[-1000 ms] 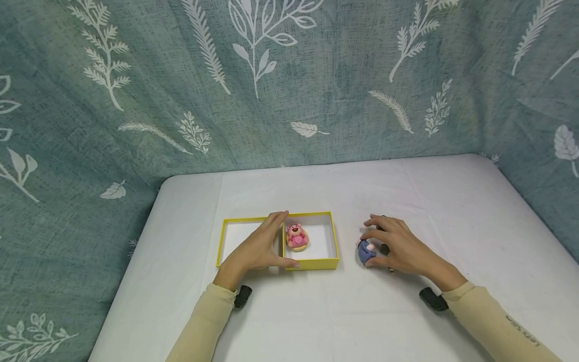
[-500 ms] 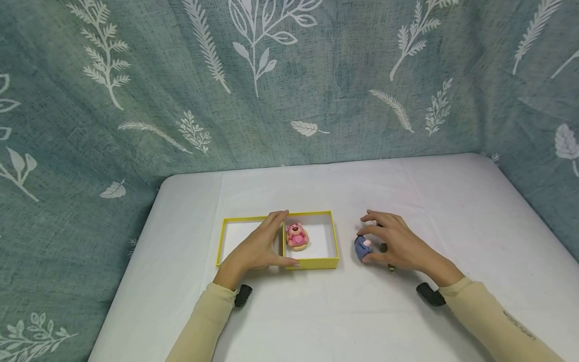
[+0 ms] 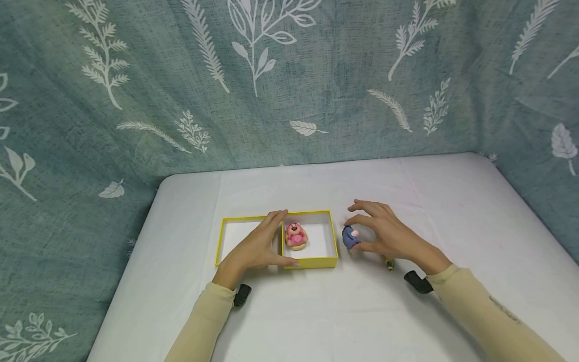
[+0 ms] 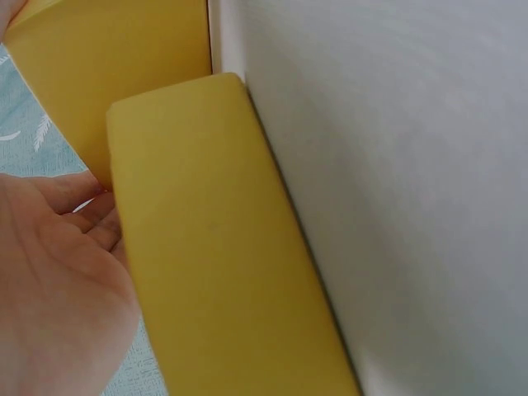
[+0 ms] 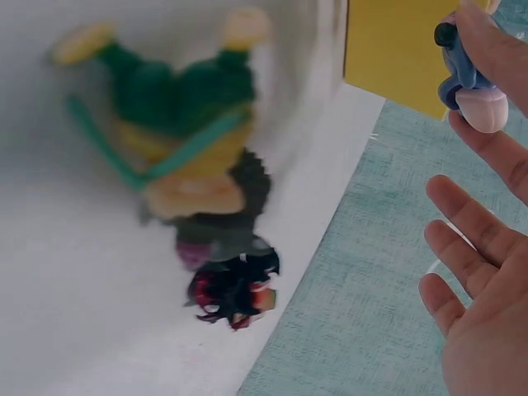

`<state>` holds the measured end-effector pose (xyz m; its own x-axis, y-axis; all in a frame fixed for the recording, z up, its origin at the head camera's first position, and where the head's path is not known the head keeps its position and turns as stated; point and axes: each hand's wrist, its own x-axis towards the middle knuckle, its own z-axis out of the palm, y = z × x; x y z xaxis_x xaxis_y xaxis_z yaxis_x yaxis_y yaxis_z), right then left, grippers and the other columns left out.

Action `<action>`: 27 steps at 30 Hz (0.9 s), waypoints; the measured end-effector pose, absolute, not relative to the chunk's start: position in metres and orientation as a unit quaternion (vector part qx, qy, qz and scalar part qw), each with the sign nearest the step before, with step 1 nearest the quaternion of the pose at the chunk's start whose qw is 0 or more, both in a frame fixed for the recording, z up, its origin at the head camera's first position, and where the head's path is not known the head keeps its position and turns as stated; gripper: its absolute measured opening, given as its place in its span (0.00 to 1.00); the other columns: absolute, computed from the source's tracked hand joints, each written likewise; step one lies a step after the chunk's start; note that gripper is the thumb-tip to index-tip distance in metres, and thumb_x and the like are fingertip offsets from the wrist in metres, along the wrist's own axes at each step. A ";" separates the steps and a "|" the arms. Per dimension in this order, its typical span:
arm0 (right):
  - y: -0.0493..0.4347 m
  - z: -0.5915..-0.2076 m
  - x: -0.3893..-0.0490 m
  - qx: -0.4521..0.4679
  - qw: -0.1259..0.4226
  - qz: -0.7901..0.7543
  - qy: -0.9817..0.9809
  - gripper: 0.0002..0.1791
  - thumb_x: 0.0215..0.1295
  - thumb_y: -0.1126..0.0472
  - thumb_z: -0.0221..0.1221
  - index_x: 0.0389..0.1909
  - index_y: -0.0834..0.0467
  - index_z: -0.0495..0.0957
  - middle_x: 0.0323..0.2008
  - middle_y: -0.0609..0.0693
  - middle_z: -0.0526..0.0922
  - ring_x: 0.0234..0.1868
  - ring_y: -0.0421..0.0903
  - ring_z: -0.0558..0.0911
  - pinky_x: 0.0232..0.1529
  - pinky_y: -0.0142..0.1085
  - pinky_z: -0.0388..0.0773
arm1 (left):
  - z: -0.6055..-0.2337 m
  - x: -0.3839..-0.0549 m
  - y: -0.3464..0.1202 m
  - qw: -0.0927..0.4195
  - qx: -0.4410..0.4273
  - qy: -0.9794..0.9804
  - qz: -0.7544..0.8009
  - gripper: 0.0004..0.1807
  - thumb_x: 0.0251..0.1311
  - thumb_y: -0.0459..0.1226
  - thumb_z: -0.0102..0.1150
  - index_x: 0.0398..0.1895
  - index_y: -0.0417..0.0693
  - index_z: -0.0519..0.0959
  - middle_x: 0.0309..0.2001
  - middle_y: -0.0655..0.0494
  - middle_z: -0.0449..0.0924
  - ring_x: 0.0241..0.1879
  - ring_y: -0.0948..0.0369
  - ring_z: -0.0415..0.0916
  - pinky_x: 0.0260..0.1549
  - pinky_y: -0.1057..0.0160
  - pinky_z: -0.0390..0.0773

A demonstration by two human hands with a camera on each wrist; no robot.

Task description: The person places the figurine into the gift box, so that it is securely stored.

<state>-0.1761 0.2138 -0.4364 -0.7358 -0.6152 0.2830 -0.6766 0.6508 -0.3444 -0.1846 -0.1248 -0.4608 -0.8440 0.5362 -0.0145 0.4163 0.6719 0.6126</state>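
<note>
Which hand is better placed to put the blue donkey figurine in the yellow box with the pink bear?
Right, I'd judge: the right hand pinches the blue donkey figurine just right of the yellow box, while the left hand grips that box's left end.

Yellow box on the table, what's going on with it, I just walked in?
Somebody's right hand is pinching a blue donkey figurine just outside the right side of the yellow box. The left hand holds the box, fingers at its far wall and thumb at the near one. Inside sits a pink bear figurine. A yellow-edged tray lies to the left, and a green-clad figurine is on the white table below the right hand.
</note>
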 end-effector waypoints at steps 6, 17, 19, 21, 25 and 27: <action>0.206 -0.431 -0.181 0.362 0.072 0.208 -0.906 0.29 0.45 0.51 0.77 0.50 0.52 0.82 0.61 0.57 0.72 0.66 0.60 0.66 0.63 0.60 0.58 | -0.461 -0.185 -0.125 0.096 0.263 0.908 0.311 0.69 0.35 0.67 0.73 0.78 0.51 0.48 0.73 0.61 0.54 0.72 0.57 0.59 0.68 0.52 0.66; 0.189 -0.418 -0.185 0.364 0.054 0.208 -0.906 0.29 0.44 0.51 0.77 0.50 0.51 0.82 0.63 0.57 0.71 0.69 0.59 0.64 0.66 0.59 0.55 | -0.460 -0.185 -0.125 0.098 0.262 0.907 0.313 0.69 0.35 0.66 0.74 0.78 0.51 0.48 0.74 0.59 0.52 0.73 0.56 0.57 0.68 0.50 0.65; 0.186 -0.417 -0.186 0.367 0.055 0.209 -0.905 0.29 0.44 0.50 0.77 0.50 0.50 0.82 0.63 0.57 0.71 0.69 0.58 0.63 0.66 0.59 0.55 | -0.461 -0.186 -0.125 0.098 0.263 0.908 0.312 0.69 0.35 0.66 0.74 0.78 0.51 0.48 0.74 0.59 0.53 0.73 0.56 0.57 0.68 0.51 0.65; 0.185 -0.416 -0.187 0.370 0.058 0.209 -0.903 0.29 0.44 0.50 0.77 0.50 0.50 0.82 0.63 0.56 0.71 0.70 0.58 0.63 0.66 0.59 0.55 | -0.461 -0.186 -0.125 0.097 0.264 0.908 0.311 0.69 0.35 0.66 0.74 0.78 0.51 0.48 0.74 0.59 0.53 0.73 0.56 0.58 0.68 0.51 0.65; 0.181 -0.415 -0.188 0.378 0.063 0.211 -0.899 0.29 0.44 0.49 0.77 0.50 0.49 0.82 0.62 0.56 0.71 0.70 0.59 0.63 0.66 0.59 0.55 | -0.462 -0.186 -0.125 0.097 0.264 0.908 0.310 0.69 0.35 0.67 0.74 0.78 0.51 0.48 0.74 0.59 0.53 0.72 0.56 0.58 0.68 0.51 0.65; 0.178 -0.414 -0.188 0.381 0.061 0.216 -0.897 0.29 0.44 0.49 0.77 0.50 0.49 0.82 0.63 0.57 0.71 0.70 0.59 0.63 0.66 0.59 0.55 | -0.462 -0.187 -0.125 0.098 0.263 0.909 0.310 0.69 0.35 0.67 0.74 0.78 0.52 0.48 0.74 0.59 0.53 0.72 0.56 0.58 0.68 0.51 0.65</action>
<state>-0.1881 0.1784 -0.4138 -0.7028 -0.6565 0.2741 -0.7093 0.6171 -0.3407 -0.1866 -0.1255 -0.4617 -0.8429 0.5379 -0.0148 0.4170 0.6703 0.6139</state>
